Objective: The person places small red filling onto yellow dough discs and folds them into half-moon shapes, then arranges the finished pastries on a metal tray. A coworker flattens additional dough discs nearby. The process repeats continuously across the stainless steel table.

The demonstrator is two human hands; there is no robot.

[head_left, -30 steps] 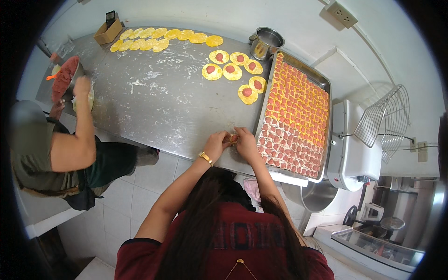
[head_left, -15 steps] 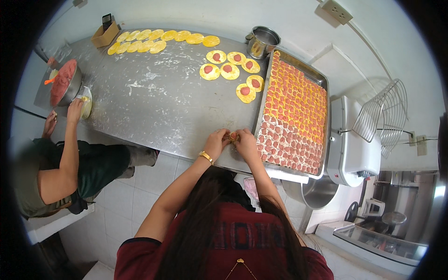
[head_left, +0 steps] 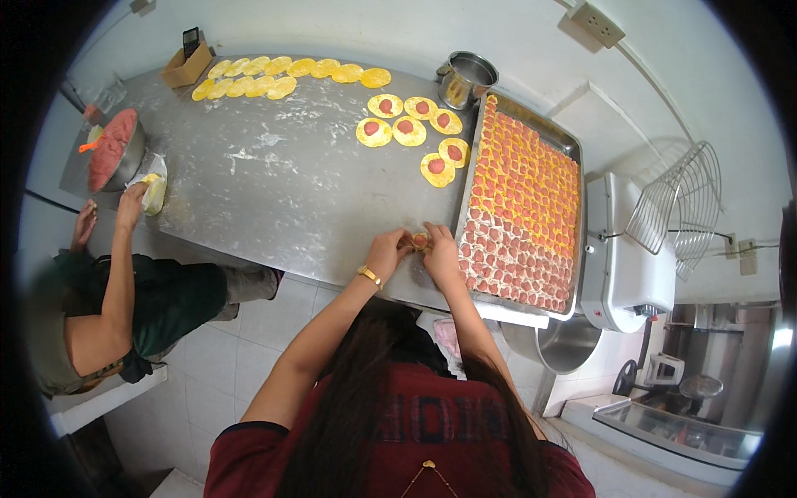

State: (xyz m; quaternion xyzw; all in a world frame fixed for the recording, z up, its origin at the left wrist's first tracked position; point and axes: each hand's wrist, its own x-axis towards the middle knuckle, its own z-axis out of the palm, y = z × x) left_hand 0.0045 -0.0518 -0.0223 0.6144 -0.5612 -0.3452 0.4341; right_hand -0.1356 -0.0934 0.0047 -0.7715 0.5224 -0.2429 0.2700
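Observation:
A small dumpling (head_left: 420, 241), a yellow wrapper gathered round pink filling, is held between my two hands just above the near edge of the steel table (head_left: 324, 191). My left hand (head_left: 387, 256), with a gold watch at its wrist, pinches it from the left. On the other side my right hand (head_left: 443, 253) curls its fingers round it. Beyond my hands lie several flat round yellow wrappers, each with a lump of pink filling, such as the nearest wrapper (head_left: 447, 176). Close by on the right, a large metal tray (head_left: 466, 192) carries dense rows of finished dumplings.
Two rows of plain wrappers (head_left: 375, 78) lie along the back. A steel pot (head_left: 467, 80) stands behind the tray, and a white machine (head_left: 635, 257) to its right. At far left, a co-worker's hand (head_left: 131, 203) touches a plastic bag beside a bowl of pink filling (head_left: 116, 149).
The dumpling has shifted slightly to the right, and my right hand's fingers have loosened and spread a little round it. The co-worker has leaned slightly left.

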